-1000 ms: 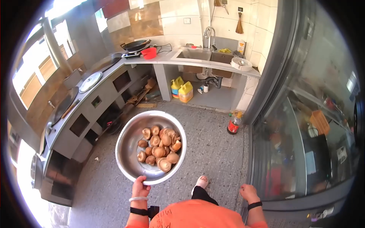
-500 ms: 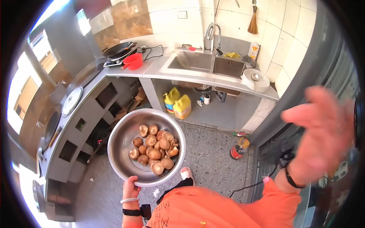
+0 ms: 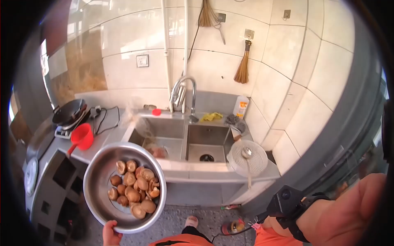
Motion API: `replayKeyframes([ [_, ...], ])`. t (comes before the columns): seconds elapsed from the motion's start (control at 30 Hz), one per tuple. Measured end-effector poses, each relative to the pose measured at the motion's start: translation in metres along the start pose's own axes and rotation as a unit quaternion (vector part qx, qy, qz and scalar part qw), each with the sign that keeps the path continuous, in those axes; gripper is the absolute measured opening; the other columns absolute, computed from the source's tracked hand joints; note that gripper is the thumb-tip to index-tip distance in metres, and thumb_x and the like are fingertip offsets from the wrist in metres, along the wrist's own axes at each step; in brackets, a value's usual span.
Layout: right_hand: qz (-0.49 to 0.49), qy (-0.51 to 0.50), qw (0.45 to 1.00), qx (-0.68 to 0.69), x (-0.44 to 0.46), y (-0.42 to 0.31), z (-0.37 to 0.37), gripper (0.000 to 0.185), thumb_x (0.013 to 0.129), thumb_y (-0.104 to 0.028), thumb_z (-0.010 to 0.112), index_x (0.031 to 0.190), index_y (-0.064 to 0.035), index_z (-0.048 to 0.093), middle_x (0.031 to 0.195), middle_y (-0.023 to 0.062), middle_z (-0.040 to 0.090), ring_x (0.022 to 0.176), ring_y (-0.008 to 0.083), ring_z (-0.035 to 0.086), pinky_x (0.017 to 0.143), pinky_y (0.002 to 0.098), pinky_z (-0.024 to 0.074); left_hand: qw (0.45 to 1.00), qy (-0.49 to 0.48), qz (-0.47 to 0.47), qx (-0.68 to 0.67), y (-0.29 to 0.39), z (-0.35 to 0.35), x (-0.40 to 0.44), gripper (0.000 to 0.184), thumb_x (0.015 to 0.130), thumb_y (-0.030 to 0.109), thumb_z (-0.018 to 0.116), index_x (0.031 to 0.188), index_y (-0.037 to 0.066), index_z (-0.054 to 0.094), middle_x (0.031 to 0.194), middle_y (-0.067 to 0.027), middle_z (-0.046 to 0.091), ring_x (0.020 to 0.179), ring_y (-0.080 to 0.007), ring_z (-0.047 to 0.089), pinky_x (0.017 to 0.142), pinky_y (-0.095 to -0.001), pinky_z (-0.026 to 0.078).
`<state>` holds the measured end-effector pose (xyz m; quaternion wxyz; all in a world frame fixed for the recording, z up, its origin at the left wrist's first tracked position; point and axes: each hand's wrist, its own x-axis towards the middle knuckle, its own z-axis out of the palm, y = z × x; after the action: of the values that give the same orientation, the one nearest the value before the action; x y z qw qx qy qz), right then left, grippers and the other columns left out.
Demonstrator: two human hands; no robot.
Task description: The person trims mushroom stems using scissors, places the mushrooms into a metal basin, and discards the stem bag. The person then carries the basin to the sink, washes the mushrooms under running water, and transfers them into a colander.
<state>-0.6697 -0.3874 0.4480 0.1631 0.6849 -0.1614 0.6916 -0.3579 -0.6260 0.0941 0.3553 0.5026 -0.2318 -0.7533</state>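
My left hand (image 3: 111, 234) grips the near rim of a large metal bowl (image 3: 95, 184), thumb over the edge. Inside the bowl lies a pile of several brown shiitake mushrooms (image 3: 133, 194). The bowl is held in the air in front of the counter, just short of the double sink (image 3: 185, 143). At the right edge of the head view my right hand (image 3: 357, 203) is raised close to the camera, with a black strap at its wrist. Its fingers are mostly cut off or hidden, and nothing held shows there.
A red ladle (image 3: 83, 137) and a wok (image 3: 69, 112) on a small cooker stand left. The faucet (image 3: 193, 96) rises behind the sink. Right of it are a white strainer (image 3: 254, 158) with a spoon, and a white bottle (image 3: 241, 106). A dark-liquid bottle (image 3: 232, 227) stands on the floor.
The view has moved nearer to the sink and tilted up. The bowl came along in my left hand. My right hand, earlier spread open, has dropped lower toward the right edge.
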Motion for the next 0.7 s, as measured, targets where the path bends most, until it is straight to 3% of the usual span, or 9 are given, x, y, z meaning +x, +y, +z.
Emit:
replayKeyframes([
  [0.13,0.009,0.052,0.999,0.002,0.001,0.075,-0.015,0.028,0.072,-0.01,0.062,0.097,0.0016,0.055,0.09,0.0093,0.058,0.074,0.0138,0.055,0.063,0.0229,0.0427,0.998,0.037,0.008,-0.043,0.016,0.065,0.016,0.012,0.067,0.006,0.054,0.079,0.008,0.054,0.075,-0.0052,0.058,0.072,-0.0186,0.058,0.054,-0.0349,0.049],
  [0.2,0.027,0.078,0.997,-0.002,0.0,0.116,-0.028,0.025,0.072,-0.008,0.061,0.095,0.0021,0.056,0.089,0.0094,0.058,0.074,0.0139,0.055,0.063,0.023,0.0428,0.993,0.114,0.004,-0.042,0.017,0.086,0.032,0.02,0.068,0.005,0.054,0.087,0.008,0.055,0.079,-0.0036,0.059,0.074,-0.0212,0.059,0.06,-0.0341,0.051],
  [0.27,0.041,0.1,0.994,-0.007,-0.009,0.147,-0.032,0.022,0.073,-0.006,0.06,0.093,0.0027,0.057,0.087,0.0094,0.058,0.074,0.014,0.055,0.063,0.023,0.0429,0.995,0.069,0.007,-0.069,0.026,0.128,0.036,0.016,0.069,0.005,0.054,0.084,0.006,0.055,0.077,-0.004,0.058,0.074,-0.0195,0.058,0.062,-0.0337,0.05],
  [0.4,0.207,0.184,0.953,-0.122,-0.048,0.24,-0.045,0.016,0.073,-0.003,0.059,0.088,0.0038,0.059,0.084,0.0095,0.059,0.074,0.0142,0.054,0.064,0.023,0.0431,0.991,0.124,0.017,-0.039,0.046,0.141,0.076,0.009,0.072,0.006,0.052,0.08,0.004,0.052,0.07,-0.0062,0.057,0.054,-0.0158,0.055,0.038,-0.0271,0.042],
  [0.43,0.288,0.157,0.926,-0.185,-0.07,0.275,-0.055,0.015,0.074,-0.002,0.058,0.087,0.0041,0.06,0.084,0.0096,0.059,0.074,0.0143,0.054,0.064,0.023,0.0431,0.994,0.108,0.013,-0.015,0.053,0.148,0.088,0.008,0.072,0.007,0.051,0.08,0.004,0.052,0.068,-0.0065,0.057,0.05,-0.0157,0.054,0.033,-0.0264,0.037],
  [0.5,0.387,-0.045,0.861,-0.327,-0.136,0.359,-0.084,0.017,0.079,-0.006,0.055,0.094,-0.0017,0.059,0.092,0.0099,0.059,0.081,0.0192,0.057,0.073,0.0258,0.0443,0.996,0.088,0.019,0.018,0.063,0.169,0.118,0.008,0.073,0.008,0.051,0.079,0.003,0.051,0.067,-0.0076,0.056,0.043,-0.0161,0.05,0.028,-0.0252,0.029],
  [0.53,0.412,-0.132,0.813,-0.389,-0.173,0.393,-0.098,0.021,0.076,-0.01,0.058,0.095,-0.0015,0.058,0.092,0.0134,0.059,0.086,0.0277,0.057,0.077,0.0324,0.0447,0.995,0.091,0.007,0.04,0.069,0.175,0.131,0.008,0.073,0.008,0.051,0.079,0.003,0.051,0.065,-0.0079,0.055,0.041,-0.0168,0.047,0.028,-0.0253,0.027],
  [0.6,0.48,-0.239,0.694,-0.48,-0.234,0.445,-0.109,0.03,0.074,-0.017,0.059,0.1,-0.0026,0.057,0.099,0.0144,0.057,0.094,0.031,0.053,0.082,0.0382,0.0429,0.996,0.068,-0.024,0.057,0.081,0.188,0.164,0.007,0.072,0.008,0.052,0.077,0.003,0.051,0.063,-0.0079,0.053,0.04,-0.0171,0.044,0.028,-0.0258,0.027],
  [0.7,0.399,-0.275,0.69,-0.537,-0.294,0.494,-0.118,0.039,0.074,-0.021,0.058,0.109,-0.0048,0.051,0.11,0.0141,0.051,0.1,0.0306,0.051,0.084,0.0401,0.0424,0.994,0.036,-0.05,0.094,0.087,0.205,0.216,0.005,0.072,0.009,0.054,0.073,0.004,0.051,0.06,-0.0067,0.051,0.039,-0.0161,0.042,0.031,-0.0254,0.026],
])
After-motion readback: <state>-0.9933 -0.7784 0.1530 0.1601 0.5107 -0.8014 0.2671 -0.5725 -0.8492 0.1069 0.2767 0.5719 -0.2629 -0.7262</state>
